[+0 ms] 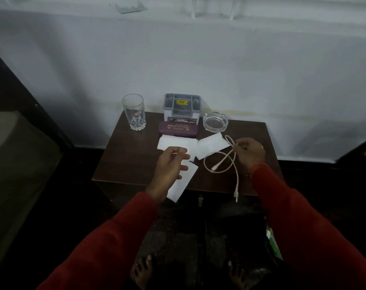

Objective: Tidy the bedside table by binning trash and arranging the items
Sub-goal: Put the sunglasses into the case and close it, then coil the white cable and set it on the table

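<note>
On the dark wooden bedside table (136, 164) lie white paper sheets: one in the middle (177, 142), one to its right (211, 146), and one at the front edge (183, 183). My left hand (170, 170) hovers over the front sheet with fingers loosely apart, holding nothing. My right hand (250, 154) pinches a white charging cable (221, 162) that loops on the table, its plug end hanging over the front edge. At the back stand a drinking glass (134, 111), a grey organiser box (182, 107), a purple spectacle case (177, 128) and a glass ashtray (215, 121).
A pale wall rises right behind the table. A dark bin or bag (246, 233) with something green (273, 241) beside it sits on the floor below the table's front right. A bed edge (14, 153) is at the left. My bare feet (142, 271) stand below.
</note>
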